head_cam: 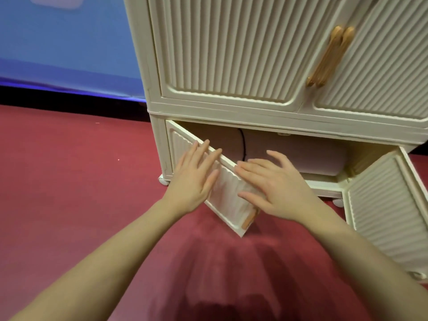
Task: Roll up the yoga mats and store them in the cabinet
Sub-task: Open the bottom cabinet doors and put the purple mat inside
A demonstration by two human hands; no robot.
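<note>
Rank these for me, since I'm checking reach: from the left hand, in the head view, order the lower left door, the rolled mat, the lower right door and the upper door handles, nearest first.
From the left hand:
1. Lower left door, touched by its fingers.
2. Rolled mat, inside the cabinet, to the right.
3. Lower right door, swung open far right.
4. Upper door handles, above and to the right.

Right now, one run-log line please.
stage: closing | rolled mat in lower compartment | left hand, right hand flat on left door | right door open

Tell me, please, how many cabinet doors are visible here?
4: two closed upper doors, left and right; two open lower doors, left under both hands, right. Others may lie outside the frame.
</note>
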